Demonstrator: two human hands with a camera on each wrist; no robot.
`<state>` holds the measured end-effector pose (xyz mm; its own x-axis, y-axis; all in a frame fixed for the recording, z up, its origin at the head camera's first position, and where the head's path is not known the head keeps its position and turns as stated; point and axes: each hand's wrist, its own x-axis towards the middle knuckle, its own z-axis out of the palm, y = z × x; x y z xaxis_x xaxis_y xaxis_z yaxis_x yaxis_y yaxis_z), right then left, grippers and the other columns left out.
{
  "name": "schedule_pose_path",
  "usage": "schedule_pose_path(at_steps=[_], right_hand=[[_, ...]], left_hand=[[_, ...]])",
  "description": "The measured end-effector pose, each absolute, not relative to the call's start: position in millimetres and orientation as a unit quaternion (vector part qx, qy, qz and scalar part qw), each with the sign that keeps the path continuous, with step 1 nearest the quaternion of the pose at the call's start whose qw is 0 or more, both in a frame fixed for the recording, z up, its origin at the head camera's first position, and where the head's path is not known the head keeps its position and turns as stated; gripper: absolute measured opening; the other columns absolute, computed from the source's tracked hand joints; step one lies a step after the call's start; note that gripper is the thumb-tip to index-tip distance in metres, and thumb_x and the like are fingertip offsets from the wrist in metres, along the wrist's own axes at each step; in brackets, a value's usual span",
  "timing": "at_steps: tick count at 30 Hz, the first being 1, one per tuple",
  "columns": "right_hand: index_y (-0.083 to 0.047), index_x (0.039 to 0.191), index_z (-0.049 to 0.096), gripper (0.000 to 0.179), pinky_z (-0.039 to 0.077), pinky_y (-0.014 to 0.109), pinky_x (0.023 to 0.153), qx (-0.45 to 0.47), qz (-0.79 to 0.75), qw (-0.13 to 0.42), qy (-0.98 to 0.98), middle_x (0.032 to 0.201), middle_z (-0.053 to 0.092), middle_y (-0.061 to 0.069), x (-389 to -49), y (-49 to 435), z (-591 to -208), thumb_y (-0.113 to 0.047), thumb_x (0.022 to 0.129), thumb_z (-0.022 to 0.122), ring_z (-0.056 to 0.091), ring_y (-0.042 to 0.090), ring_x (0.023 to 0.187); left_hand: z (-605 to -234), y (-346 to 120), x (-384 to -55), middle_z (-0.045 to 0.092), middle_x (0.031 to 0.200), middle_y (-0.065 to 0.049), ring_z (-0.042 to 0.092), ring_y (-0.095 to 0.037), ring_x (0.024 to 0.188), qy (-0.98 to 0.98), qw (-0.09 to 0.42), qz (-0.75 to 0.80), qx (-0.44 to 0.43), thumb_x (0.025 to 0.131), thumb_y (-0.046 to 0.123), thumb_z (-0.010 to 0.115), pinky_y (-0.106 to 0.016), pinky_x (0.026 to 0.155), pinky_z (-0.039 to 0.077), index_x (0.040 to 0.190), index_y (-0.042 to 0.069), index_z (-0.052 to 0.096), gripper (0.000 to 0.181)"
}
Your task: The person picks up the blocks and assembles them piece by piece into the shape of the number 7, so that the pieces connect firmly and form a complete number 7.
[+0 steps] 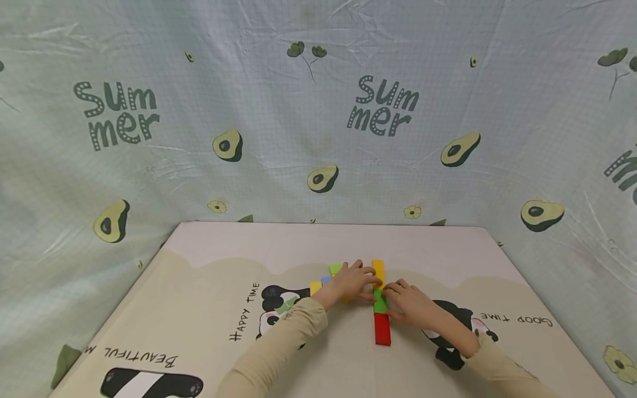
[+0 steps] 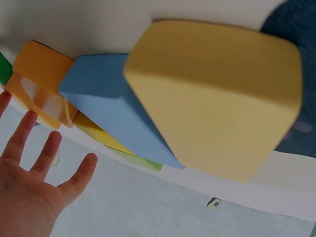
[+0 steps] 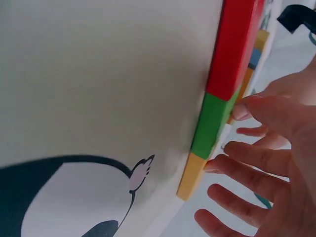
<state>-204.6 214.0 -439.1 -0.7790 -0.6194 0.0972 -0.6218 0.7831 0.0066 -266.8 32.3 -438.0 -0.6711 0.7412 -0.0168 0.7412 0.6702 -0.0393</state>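
Note:
A red block [image 1: 382,330], a green block [image 1: 380,302] and a yellow-orange block [image 1: 378,267] lie end to end in a straight row. My right hand [image 1: 412,303] is at the row's right side; in the right wrist view its thumb [image 3: 243,111] touches the green block near the red one, with the other fingers spread. My left hand [image 1: 350,281] reaches over a second group, its fingertips at the yellow-orange block. That group has a pale yellow block [image 2: 217,94], a blue block [image 2: 101,79], an orange block [image 2: 42,63] and a light green block [image 1: 335,269].
The table [image 1: 209,315] bears a cloth with panda prints and lettering. Behind it and at both sides hangs a pale curtain [image 1: 278,127] with avocado prints. Both sleeved forearms come in from the table's near side.

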Motion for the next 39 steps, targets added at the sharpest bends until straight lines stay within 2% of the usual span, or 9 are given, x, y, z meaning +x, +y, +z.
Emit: schedule_pose_path(at_steps=[5,11,19,30,39], right_hand=[[-0.006,0.104,0.060,0.038,0.048,0.038,0.069,0.340,-0.014,0.051,-0.939,0.105,0.059,0.007,-209.7,213.1,-441.8,-0.029,0.075,0.068,0.049,0.024,0.095],[-0.009,0.105,0.059,0.039,0.048,0.039,0.070,0.343,-0.017,0.043,-0.938,0.113,0.058,0.009,-213.2,213.0,-444.0,-0.031,0.075,0.069,0.049,0.025,0.099],[-0.006,0.108,0.058,0.042,0.049,0.041,0.071,0.351,-0.007,0.022,-0.936,0.114,0.058,0.012,-218.5,213.3,-440.3,-0.029,0.074,0.070,0.049,0.027,0.099],[-0.006,0.109,0.058,0.045,0.048,0.041,0.071,0.346,-0.002,0.008,-0.938,0.112,0.060,0.011,-219.7,211.5,-437.4,-0.030,0.073,0.071,0.049,0.027,0.097],[-0.006,0.108,0.059,0.044,0.048,0.042,0.074,0.334,0.011,-0.004,-0.943,0.112,0.060,0.012,-218.6,210.3,-436.7,-0.028,0.073,0.071,0.049,0.026,0.097]], left_hand=[[-440.5,32.6,-268.4,0.049,0.129,0.008,0.042,-0.015,0.117,-0.915,0.002,0.010,-0.403,0.079,0.053,0.056,-0.046,0.094,0.038,0.122,0.029,0.053,0.050],[-439.7,31.7,-268.6,0.050,0.128,0.008,0.043,-0.014,0.115,-0.919,-0.005,-0.013,-0.394,0.078,0.051,0.059,-0.047,0.095,0.037,0.118,0.023,0.054,0.049],[-438.1,28.0,-269.6,0.045,0.135,0.008,0.040,-0.015,0.115,-0.919,-0.036,-0.013,-0.392,0.082,0.048,0.056,-0.045,0.093,0.038,0.126,0.024,0.050,0.051],[-438.5,23.6,-267.1,0.045,0.135,0.006,0.039,-0.016,0.119,-0.911,-0.023,0.008,-0.412,0.086,0.044,0.052,-0.046,0.097,0.036,0.128,0.023,0.048,0.048],[-432.0,9.9,-260.8,0.049,0.131,0.004,0.042,-0.016,0.116,-0.903,0.012,-0.004,-0.430,0.086,0.042,0.053,-0.039,0.090,0.039,0.127,0.023,0.049,0.046]])
